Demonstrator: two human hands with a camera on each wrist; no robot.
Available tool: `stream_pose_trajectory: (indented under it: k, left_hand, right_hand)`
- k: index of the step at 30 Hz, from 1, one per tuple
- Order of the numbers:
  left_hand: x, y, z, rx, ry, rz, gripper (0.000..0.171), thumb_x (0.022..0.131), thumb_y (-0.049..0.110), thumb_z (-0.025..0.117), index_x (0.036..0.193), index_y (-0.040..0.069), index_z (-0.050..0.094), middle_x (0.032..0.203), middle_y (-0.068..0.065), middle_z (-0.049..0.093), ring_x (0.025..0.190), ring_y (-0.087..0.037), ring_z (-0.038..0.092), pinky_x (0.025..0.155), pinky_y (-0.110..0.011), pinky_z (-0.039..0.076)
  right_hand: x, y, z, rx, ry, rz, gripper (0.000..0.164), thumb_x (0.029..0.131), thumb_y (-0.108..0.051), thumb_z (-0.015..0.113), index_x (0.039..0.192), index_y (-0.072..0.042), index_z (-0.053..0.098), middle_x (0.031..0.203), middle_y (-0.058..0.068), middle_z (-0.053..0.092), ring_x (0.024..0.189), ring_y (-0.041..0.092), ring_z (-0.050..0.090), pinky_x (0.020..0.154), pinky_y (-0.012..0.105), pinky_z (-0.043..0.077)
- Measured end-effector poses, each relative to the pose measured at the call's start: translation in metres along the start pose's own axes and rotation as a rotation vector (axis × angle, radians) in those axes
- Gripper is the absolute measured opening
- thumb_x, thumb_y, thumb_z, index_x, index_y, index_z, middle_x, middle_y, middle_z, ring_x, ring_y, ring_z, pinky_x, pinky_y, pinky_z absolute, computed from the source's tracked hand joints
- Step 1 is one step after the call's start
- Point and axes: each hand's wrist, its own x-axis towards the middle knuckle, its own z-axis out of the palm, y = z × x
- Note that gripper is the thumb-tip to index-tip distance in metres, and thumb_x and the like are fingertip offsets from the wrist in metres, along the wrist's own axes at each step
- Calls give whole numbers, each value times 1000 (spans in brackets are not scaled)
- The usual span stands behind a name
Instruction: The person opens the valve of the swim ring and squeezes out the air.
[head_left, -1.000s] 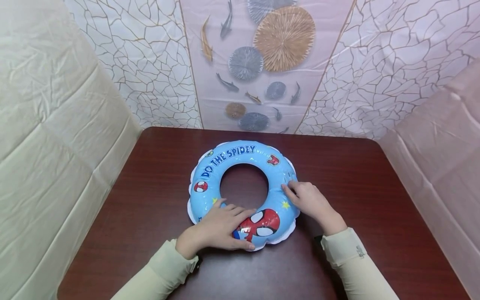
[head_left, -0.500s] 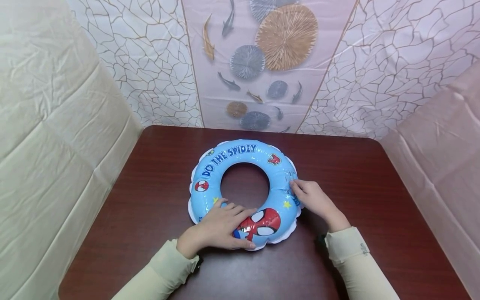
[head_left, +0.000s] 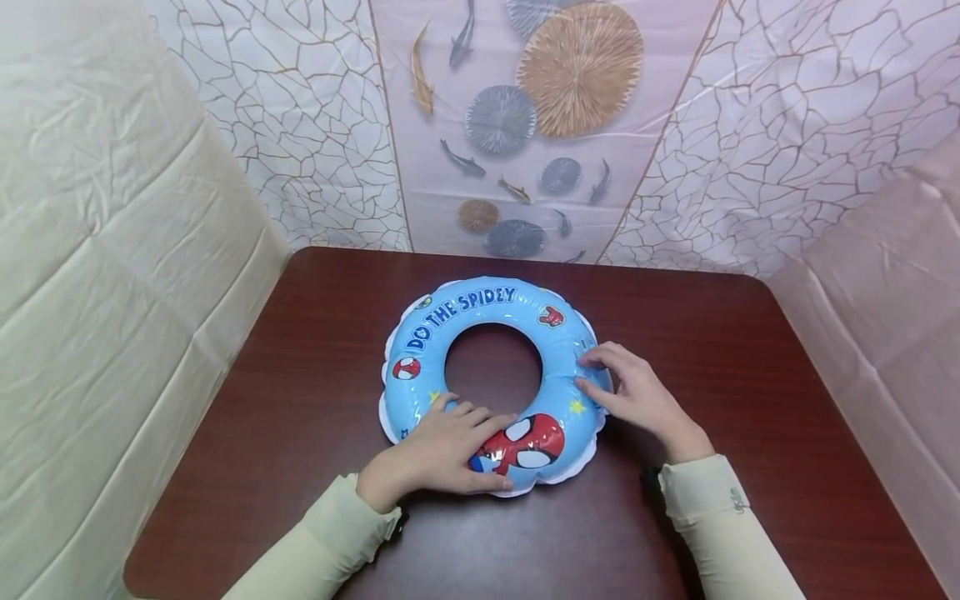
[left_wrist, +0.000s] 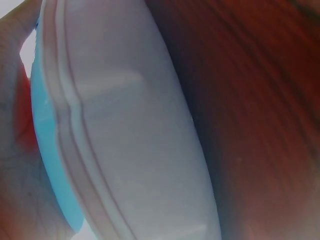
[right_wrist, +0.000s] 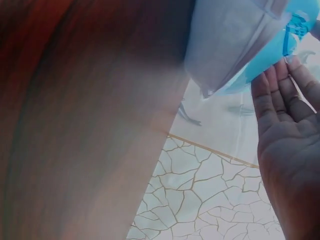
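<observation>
A blue inflatable swim ring [head_left: 480,300] with a white underside lies flat on the table, printed with a red masked character, stars and lettering. My left hand [head_left: 446,446] rests on its near left part, fingers spread over the top, thumb by the near edge. At the ring's right side is my right hand [head_left: 637,396], its fingertips on or just over the blue surface, thumb and forefinger apart. In the right wrist view the right hand's fingers [right_wrist: 280,90] are fairly straight against the blue side. The left wrist view shows the ring's white underside [left_wrist: 130,115] and seam.
The dark red-brown table [head_left: 750,375] has rounded far corners. A patterned cloth wall [head_left: 300,125] stands behind it. Padded beige panels [head_left: 112,250] rise along the left and right sides.
My right hand's thumb and forefinger, close together at the ring's right side half a second ago, have spread apart. My left hand stays in place on the ring.
</observation>
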Motion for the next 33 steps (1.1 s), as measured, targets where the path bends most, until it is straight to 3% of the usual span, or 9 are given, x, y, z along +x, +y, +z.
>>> stream_pose_trajectory:
  k: [6, 11, 16, 20, 25, 33]
  left_hand:
    - [3, 4, -3, 44, 52, 52, 84, 88, 74, 52, 155, 25, 40, 153, 8, 43, 134, -16, 40, 104, -49, 34]
    - [13, 21, -2, 130, 85, 132, 79, 91, 57, 56, 159, 24, 32, 160, 0, 36, 138, -19, 41, 102, -44, 43]
    - [25, 38, 5, 199, 105, 104, 77, 97, 65, 43, 158, 19, 33, 155, -6, 41, 133, -22, 47, 100, -42, 48]
    - [33, 44, 11, 205, 74, 70, 80, 99, 68, 35, 160, 18, 27, 161, -8, 33, 140, -23, 42, 105, -40, 47]
    - [36, 45, 14, 186, 37, 61, 76, 102, 61, 38, 162, 19, 21, 165, -7, 25, 145, -21, 37, 106, -40, 45]
    - [39, 43, 12, 107, -25, 63, 73, 103, 58, 41, 162, 19, 23, 166, -4, 24, 147, -18, 32, 110, -38, 41]
  right_hand:
    - [0, 1, 2, 1, -88, 50, 40, 85, -29, 82, 119, -16, 66, 114, -5, 63, 106, 13, 58, 89, 43, 56]
    - [2, 0, 4, 29, -121, 94, 32, 86, -30, 82, 113, -18, 68, 108, -7, 65, 101, 14, 60, 89, 43, 56]
    - [3, -2, 5, 36, -141, 121, 29, 86, -31, 81, 109, -18, 69, 104, -8, 66, 99, 13, 60, 90, 42, 54]
    - [3, -2, 6, 31, -163, 162, 27, 86, -30, 82, 108, -19, 70, 104, -8, 66, 98, 13, 59, 89, 41, 54]
    - [3, -1, 7, 25, -182, 206, 25, 85, -29, 83, 105, -20, 70, 103, -7, 67, 97, 14, 60, 89, 40, 54]
    - [2, 1, 9, 29, -199, 191, 22, 85, -28, 83, 102, -18, 72, 99, -7, 67, 94, 14, 60, 86, 41, 54]
